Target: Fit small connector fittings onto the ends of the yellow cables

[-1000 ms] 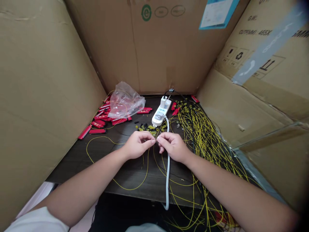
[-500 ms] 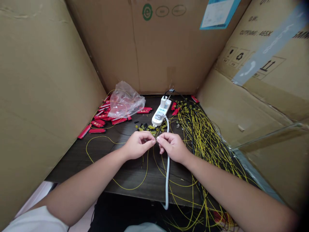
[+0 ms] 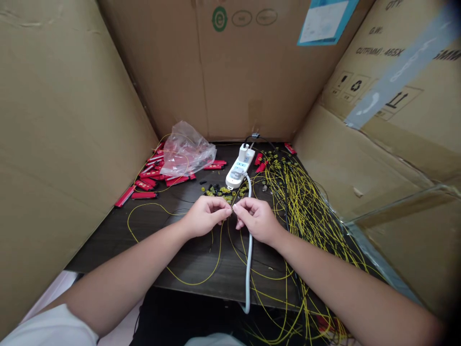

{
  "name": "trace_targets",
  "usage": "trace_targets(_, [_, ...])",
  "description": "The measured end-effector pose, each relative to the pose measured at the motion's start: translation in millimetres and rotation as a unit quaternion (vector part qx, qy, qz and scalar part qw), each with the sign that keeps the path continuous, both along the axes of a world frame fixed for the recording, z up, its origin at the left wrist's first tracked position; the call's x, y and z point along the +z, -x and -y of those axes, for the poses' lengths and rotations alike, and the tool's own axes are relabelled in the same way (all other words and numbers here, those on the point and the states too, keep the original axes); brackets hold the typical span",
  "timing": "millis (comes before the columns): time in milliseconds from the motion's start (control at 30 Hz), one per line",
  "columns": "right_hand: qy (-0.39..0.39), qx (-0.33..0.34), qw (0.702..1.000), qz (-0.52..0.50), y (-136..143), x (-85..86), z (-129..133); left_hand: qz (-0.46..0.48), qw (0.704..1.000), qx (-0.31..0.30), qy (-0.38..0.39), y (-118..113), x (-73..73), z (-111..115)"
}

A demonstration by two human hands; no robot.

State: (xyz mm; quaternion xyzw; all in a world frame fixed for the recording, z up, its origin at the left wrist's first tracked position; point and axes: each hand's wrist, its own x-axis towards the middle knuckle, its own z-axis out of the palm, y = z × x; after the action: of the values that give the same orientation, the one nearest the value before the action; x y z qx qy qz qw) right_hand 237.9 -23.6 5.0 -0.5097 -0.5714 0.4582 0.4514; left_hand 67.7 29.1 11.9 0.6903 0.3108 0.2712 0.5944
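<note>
From my head view, the yellow wire (image 3: 194, 284) looks thin, smooth and springy, holding a loose curve on the dark tabletop (image 3: 115, 240). It passes under my left forearm, and its right side rises to just below the fingers of my left hand (image 3: 207, 216). That hand is narrow, thumb and forefinger pinched together; my right hand (image 3: 257, 220) is closed up the same way facing it, the two sets of fingertips nearly meeting. Whatever sits between them is too small for me to make out, so I cannot tell which strand either one has.

The wire has no single straight axis: the loop spreads mainly left to right, its low bend toward me, its right side running up and away to the hands.

That low bend lies near the table's front edge. I see bare surface inside the loop and left of it, toward the left cardboard wall (image 3: 65, 144). On the right, a white cable (image 3: 248, 269) passes under my right hand and over the front edge, with a dense tangle of yellow wires (image 3: 306, 206) beyond it. Small yellow and black pieces (image 3: 223, 191) crowd just past my fingertips, then the power strip (image 3: 239, 168). Farther left, red packs (image 3: 144, 195) lie around and under a clear plastic bag (image 3: 187, 151)
</note>
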Motion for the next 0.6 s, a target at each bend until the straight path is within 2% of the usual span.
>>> trace_targets(300, [-0.01, 0.015, 1.0, -0.015, -1.4, -1.3, 0.4, 0.041, 0.995, -0.013, 0.09, -0.5, 3.4, 0.0])
trace_targets(600, [-0.027, 0.028, 0.998, -0.041, -2.0, 0.6, 1.0, 0.06, 0.991, -0.015, 0.12, 0.9, 1.3, -1.7])
